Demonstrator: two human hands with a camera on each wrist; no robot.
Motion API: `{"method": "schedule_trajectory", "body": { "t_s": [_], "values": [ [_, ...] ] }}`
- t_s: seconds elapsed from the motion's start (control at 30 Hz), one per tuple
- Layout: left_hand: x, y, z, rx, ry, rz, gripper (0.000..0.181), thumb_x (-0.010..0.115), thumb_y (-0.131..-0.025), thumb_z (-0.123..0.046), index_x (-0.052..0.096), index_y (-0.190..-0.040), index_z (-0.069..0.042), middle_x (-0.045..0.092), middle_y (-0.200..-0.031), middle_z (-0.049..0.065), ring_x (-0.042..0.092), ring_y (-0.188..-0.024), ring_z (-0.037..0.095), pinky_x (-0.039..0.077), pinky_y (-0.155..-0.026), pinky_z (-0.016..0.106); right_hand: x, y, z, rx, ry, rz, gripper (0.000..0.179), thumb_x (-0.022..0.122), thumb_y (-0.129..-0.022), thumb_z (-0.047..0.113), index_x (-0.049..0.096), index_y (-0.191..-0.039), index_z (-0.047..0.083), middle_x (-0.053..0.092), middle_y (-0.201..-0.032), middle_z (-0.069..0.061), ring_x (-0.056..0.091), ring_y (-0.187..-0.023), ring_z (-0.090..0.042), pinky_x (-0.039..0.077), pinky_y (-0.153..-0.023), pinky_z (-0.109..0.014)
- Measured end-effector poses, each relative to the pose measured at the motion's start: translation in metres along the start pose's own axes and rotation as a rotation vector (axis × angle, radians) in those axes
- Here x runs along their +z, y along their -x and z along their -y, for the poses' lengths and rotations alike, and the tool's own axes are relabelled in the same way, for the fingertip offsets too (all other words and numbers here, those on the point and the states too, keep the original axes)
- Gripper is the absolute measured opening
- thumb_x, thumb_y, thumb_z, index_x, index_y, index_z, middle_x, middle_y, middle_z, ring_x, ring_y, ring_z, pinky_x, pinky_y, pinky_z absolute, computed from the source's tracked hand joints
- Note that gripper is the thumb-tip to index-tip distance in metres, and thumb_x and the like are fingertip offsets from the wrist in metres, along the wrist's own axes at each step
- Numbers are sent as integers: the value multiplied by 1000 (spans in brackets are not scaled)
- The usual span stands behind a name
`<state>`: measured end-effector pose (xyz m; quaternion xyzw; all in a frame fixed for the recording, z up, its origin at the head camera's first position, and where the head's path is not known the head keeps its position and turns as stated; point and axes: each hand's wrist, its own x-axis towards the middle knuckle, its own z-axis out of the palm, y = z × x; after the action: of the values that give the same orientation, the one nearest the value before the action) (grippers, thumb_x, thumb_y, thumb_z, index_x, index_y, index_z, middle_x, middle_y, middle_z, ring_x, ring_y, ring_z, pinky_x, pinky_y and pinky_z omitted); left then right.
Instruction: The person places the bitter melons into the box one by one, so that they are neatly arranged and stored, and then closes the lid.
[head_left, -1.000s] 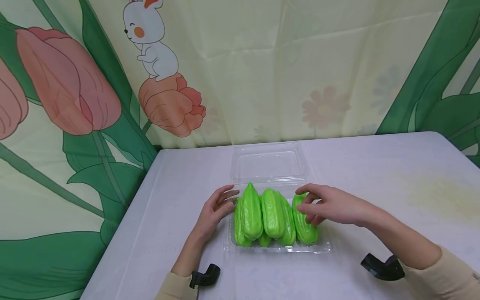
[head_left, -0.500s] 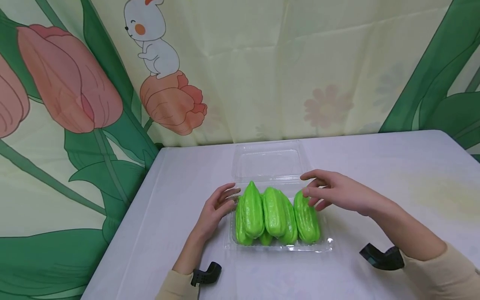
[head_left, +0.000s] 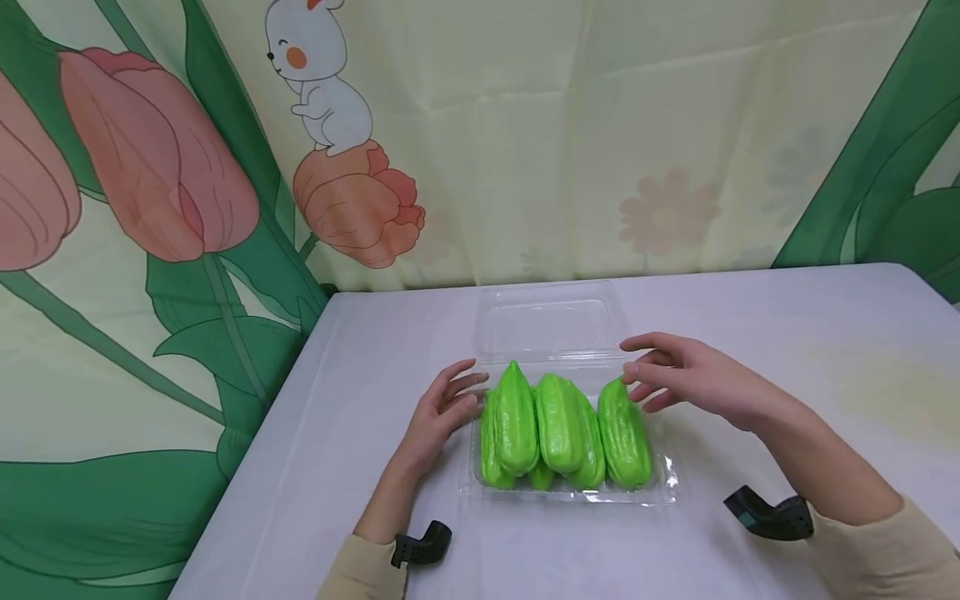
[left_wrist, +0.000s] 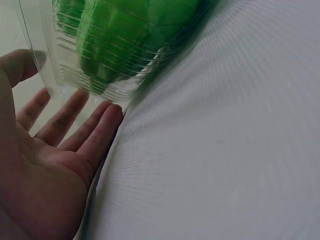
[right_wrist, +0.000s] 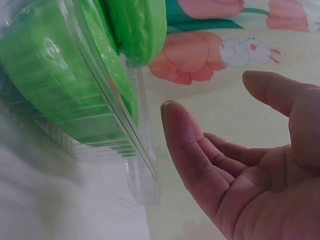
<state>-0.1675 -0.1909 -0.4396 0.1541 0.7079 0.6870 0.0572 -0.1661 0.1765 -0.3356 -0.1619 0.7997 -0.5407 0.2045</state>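
Observation:
In the head view, a clear plastic clamshell box (head_left: 600, 496) lies on the table with several glossy, bright green, ridged gourd-like fruits (head_left: 558, 425) in its base. Some lie stacked on others. One fruit (head_left: 625, 437) lies at the right side of the base. My left hand (head_left: 442, 412) is at the box's left side, fingers relaxed; in the left wrist view its fingertips (left_wrist: 112, 112) reach the ribbed wall, though contact is hard to tell. Above the right end of the base hovers my right hand (head_left: 693, 375), fingers loosely bent, thumb apart, holding nothing. The right wrist view shows a gap between its fingers and the box.
The box's transparent lid (head_left: 551, 325) lies folded back flat behind the base. A white cloth covers the table (head_left: 360, 358). Behind the table hangs a curtain (head_left: 562, 167) printed with tulips and a rabbit. Both wrists carry a black device (head_left: 423, 546).
My right hand has lifted up and back off the rightmost fruit, uncovering more of it. My left hand keeps its place beside the box. The whole head view has shifted slightly.

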Motion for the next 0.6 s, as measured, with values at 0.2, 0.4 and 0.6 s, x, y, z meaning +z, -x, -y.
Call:
{"method": "schedule_trajectory", "body": {
  "t_s": [0.2, 0.4, 0.6],
  "values": [
    [2, -2, -5, -89, 23, -91, 60, 60, -102, -18, 34, -156, -14, 55, -142, 14, 61, -120, 29, 54, -96, 38, -10, -1, -3, -23, 10, -40, 60, 59, -103, 25, 35, -148, -7, 64, -122, -24, 68, -103, -34, 58, -84, -34],
    [2, -7, -10, -181, 64, -174, 61, 59, -102, -18, 32, -157, -16, 58, -139, 12, 63, -115, 27, 55, -93, 37, -21, -7, -9, -14, 15, -87, 61, 58, -104, 26, 34, -149, -8, 60, -127, -27, 68, -105, -36, 58, -84, -33],
    [-2, -17, -14, -264, 113, -214, 57, 57, -103, -25, 36, -156, -14, 60, -137, 12, 65, -111, 26, 57, -89, 37, -30, -16, -19, 4, 5, -126, 58, 52, -107, 26, 33, -148, -10, 59, -128, -28, 68, -104, -28, 58, -84, -31]
  ]
}}
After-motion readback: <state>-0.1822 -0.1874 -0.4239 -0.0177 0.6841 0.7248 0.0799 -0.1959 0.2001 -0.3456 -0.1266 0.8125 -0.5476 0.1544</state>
